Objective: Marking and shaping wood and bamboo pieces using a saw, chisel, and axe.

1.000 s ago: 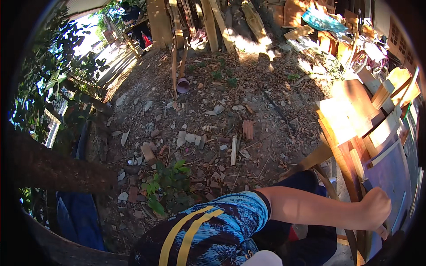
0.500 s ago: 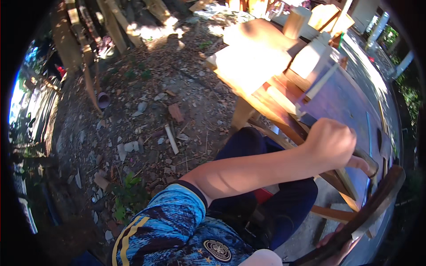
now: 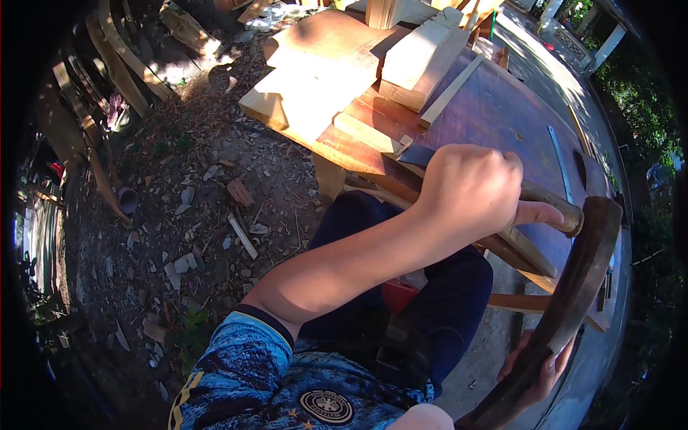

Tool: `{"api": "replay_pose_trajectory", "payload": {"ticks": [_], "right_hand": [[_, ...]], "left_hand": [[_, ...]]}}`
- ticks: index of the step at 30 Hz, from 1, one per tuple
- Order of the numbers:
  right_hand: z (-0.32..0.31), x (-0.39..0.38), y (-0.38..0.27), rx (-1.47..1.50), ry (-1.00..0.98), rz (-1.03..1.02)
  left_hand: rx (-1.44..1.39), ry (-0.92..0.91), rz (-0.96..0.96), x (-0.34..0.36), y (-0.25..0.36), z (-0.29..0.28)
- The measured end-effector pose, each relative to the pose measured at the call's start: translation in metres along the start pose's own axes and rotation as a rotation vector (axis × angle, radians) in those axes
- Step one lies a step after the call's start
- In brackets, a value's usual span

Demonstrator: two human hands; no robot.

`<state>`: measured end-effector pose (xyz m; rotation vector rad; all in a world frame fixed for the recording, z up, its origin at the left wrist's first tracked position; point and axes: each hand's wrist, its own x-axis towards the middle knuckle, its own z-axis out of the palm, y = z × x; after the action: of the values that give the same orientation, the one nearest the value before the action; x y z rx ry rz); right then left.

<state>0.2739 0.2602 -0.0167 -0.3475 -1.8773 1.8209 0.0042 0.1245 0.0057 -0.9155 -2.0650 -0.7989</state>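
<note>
My left hand (image 3: 469,186) is closed around the wooden handle of a chisel (image 3: 552,204), its fist seen from the back. The chisel's dark flat blade points left over the table edge, close to the end of a pale wooden strip (image 3: 367,134). Low at the right, my right hand (image 3: 545,373) grips a dark, curved wooden club (image 3: 586,276) from below. The club's upper end is right beside the butt of the chisel handle; whether they touch I cannot tell. Most of my right fingers are hidden behind the club.
The wooden workbench (image 3: 487,122) bears a large pale block (image 3: 423,61), a sunlit board (image 3: 315,79), a thin batten (image 3: 451,91) and a blue ruler (image 3: 560,163). Stones and wood scraps litter the ground at left, with a pipe piece (image 3: 127,200). Timber (image 3: 118,57) leans behind.
The view has shifted, so the bench and my left hand with the chisel sit farther left. The club's upper end has come up closer to the chisel's butt.
</note>
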Motion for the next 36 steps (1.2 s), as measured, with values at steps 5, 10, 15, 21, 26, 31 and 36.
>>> {"api": "replay_pose_trajectory", "payload": {"ticks": [5,10,15,21,26,31,36], "right_hand": [[0.002,0.000,0.000,0.168,0.179,0.001],[0.007,0.001,-0.003,0.237,0.313,-0.057],[0.010,0.001,-0.002,0.156,0.028,0.118],[0.012,0.004,0.000,0.268,0.238,-0.017],[0.017,0.005,0.004,0.219,0.073,0.048],[0.023,0.007,0.002,0.201,0.197,-0.021],[0.031,0.017,0.001,0.236,0.096,-0.099]], "left_hand": [[-0.065,0.059,0.031,0.000,0.001,0.003],[-0.073,0.061,0.019,-0.001,-0.002,0.002],[-0.010,0.072,0.012,0.000,-0.005,0.001],[-0.016,0.103,0.018,0.000,-0.003,0.000],[-0.002,0.016,-0.010,0.000,-0.006,-0.001],[-0.064,0.071,0.009,0.000,0.002,0.000],[-0.112,-0.065,-0.096,0.006,0.023,0.007]]}}
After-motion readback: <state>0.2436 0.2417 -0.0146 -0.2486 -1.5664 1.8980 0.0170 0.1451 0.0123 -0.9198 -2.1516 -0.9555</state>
